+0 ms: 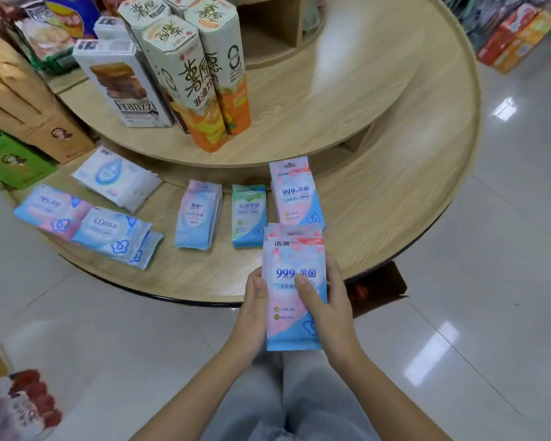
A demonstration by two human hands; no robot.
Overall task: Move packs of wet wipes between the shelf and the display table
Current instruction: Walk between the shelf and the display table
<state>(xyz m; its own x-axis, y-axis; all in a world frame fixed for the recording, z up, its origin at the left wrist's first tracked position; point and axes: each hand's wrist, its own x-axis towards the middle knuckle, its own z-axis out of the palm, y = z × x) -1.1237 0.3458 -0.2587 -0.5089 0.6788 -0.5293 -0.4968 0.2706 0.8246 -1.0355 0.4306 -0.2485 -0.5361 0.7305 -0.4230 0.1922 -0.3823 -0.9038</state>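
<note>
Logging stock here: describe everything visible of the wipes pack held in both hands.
The held wet wipes pack is a flat, glossy plastic pouch, pink and blue, printed 99.9, with a hang tab on top. It is held upright just before the display table's near edge. The left hand grips its left edge, the right hand its right, thumbs on its front.

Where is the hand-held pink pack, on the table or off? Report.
Off: left hand and right hand hold the pink pack up at the table edge.
</note>
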